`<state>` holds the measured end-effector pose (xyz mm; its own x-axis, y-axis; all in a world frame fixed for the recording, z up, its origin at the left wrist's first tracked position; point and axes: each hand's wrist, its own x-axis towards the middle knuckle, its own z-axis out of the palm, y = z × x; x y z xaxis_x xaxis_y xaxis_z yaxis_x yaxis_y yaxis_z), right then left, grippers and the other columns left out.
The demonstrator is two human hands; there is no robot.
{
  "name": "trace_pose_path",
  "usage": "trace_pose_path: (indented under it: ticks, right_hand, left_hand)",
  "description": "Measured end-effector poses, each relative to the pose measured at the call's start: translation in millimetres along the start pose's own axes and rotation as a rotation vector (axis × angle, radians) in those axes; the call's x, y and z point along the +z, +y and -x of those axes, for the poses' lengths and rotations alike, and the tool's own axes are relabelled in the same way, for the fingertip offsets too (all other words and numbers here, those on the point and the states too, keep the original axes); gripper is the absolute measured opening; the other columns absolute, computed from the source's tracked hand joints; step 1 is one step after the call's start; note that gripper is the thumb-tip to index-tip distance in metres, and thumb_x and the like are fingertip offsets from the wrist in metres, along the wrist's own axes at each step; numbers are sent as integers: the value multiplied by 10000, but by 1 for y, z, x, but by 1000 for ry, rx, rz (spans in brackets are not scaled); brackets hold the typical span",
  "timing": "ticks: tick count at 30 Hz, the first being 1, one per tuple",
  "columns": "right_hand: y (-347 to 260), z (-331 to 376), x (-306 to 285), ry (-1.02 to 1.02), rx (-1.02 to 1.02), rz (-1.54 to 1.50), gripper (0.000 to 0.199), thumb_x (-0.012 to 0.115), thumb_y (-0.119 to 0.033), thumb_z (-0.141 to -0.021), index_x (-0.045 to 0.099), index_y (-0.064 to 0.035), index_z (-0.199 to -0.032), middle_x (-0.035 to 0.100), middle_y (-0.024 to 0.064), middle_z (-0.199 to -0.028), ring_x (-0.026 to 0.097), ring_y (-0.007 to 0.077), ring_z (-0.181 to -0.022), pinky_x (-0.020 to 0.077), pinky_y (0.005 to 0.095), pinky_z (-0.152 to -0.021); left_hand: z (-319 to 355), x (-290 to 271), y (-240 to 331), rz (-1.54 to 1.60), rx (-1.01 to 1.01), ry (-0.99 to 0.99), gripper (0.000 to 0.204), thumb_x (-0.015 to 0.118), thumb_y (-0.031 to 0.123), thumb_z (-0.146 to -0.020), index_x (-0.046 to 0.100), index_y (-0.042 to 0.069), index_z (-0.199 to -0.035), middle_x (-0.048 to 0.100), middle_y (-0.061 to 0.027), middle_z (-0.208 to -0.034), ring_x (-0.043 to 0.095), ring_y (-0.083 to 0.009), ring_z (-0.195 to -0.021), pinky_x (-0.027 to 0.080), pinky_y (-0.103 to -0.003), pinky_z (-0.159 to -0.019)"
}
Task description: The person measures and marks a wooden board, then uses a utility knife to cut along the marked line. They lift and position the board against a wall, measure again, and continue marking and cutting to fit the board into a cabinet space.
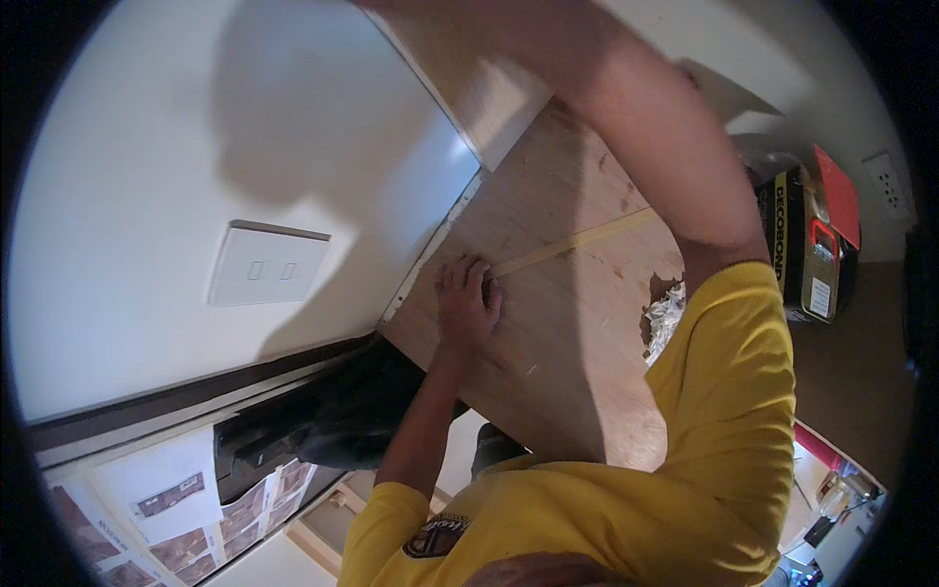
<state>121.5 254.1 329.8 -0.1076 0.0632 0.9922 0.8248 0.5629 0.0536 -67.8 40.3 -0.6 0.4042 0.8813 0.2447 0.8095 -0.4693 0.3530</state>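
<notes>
Item: a bare brown plywood panel [558,323], set against a white wall [147,176]. A thin yellow tape strip [577,240] is laid across it. The tape's end is pinned flat under the fingers of the left hand [468,303], which is pressed down, not clenched. The right hand is raised out of view. A white wall switch plate [268,265] and a dark tin with a red lid [817,245] are noted nearby.

A single head-worn fisheye view looks down close onto the bare brown plywood panel [558,323], rolled sideways: the white wall with its white square switch plate [268,265] sits at nine o'clock.
</notes>
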Motion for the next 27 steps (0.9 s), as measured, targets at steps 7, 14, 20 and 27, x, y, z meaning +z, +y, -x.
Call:
trace_pose_path:
  ticks: [7, 14, 20, 27]
  right_hand:
    - [-21, 289, -18, -446, -167, -16, 148, 648, -92, -881, 706, -42, -1008, 604, 47, -935, 638, 232, -778, 583, 339, -693]
    - [-27, 378, -8, -841, 253, -257, 126, 608, -121, -927, 663, -62, -1025, 655, 144, -884, 688, 319, -743, 587, 405, -635]
    - [-71, 336, -59, -789, 234, -81, 127, 670, -117, -815, 704, -77, -930, 675, 164, -803, 700, 367, -733, 565, 472, -641]
    - [-161, 302, -267, -476, 1988, -734, 182, 660, -192, -995, 689, -17, -956, 635, 51, -844, 603, 137, -779, 509, 305, -673]
  left_hand:
    - [-3, 5, -6, 0, 20, 11, 346, 675, 200, -906, 598, 38, -1201, 573, -162, -1335, 481, -373, -1329, 296, -566, -1173]
    - [3, 8, -7, 84, -31, 34, 351, 674, 190, -906, 607, 28, -1210, 596, -169, -1315, 497, -381, -1316, 299, -554, -1177]
    - [3, 1, -4, 60, 35, 84, 345, 662, 158, -915, 613, 11, -1223, 600, -184, -1319, 517, -378, -1289, 325, -544, -1159]
    - [-55, 0, -3, 739, -279, 85, 483, 629, 163, -973, 517, -64, -1385, 538, -236, -1438, 464, -383, -1387, 331, -445, -1181]
